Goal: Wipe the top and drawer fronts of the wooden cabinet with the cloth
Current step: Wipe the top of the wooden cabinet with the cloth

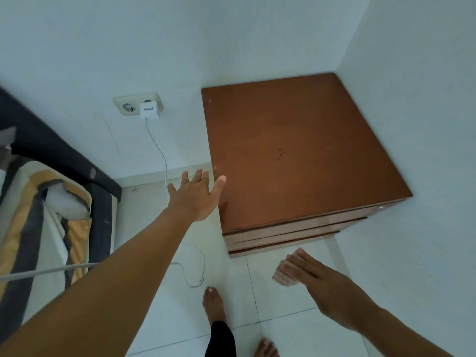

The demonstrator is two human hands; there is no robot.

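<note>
Where two pale walls meet, the wooden cabinet [304, 150] fills the corner, its bare brown top [296, 140] marked with a few dark specks and its drawer fronts [288, 234] seen edge-on below. No cloth shows. At the top's near left corner, the left hand [197, 195] is spread flat, thumb over the edge. Low before the drawers, the right hand [311, 276] hangs with fingers curled loosely, holding nothing. A white charger [149, 111] sits in the wall socket [127, 107], its cable [164, 161] trailing onto white floor tiles [283, 331] beside a bed [46, 210].

One cabinet [304, 150], perhaps three drawer fronts [283, 234].
</note>
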